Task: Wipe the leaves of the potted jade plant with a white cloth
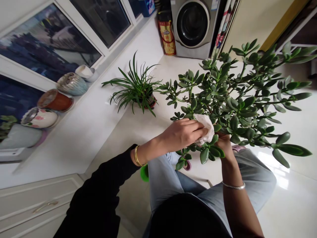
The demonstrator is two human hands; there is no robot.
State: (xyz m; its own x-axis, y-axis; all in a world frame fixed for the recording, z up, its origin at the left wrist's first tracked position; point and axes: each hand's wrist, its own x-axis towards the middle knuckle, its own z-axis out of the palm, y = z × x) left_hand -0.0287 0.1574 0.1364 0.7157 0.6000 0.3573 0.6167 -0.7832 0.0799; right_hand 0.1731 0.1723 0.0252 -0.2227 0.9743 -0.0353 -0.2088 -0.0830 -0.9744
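My left hand (182, 134) is closed on a white cloth (206, 127) and presses it against the leaves of a large jade plant (237, 99) in front of me. My right hand (225, 142) reaches up under the same branch among the leaves; its fingers are mostly hidden by foliage and seem to support a leaf. A gold bangle sits on my left wrist, a silver one on my right. My knees in blue jeans are below the plant.
A spiky green plant in a pot (138, 89) stands on the white floor further back. Several ceramic pots (55, 99) line the window ledge at left. A washing machine (193, 26) stands at the far end, a red canister (167, 33) beside it. A white cabinet (37, 205) is lower left.
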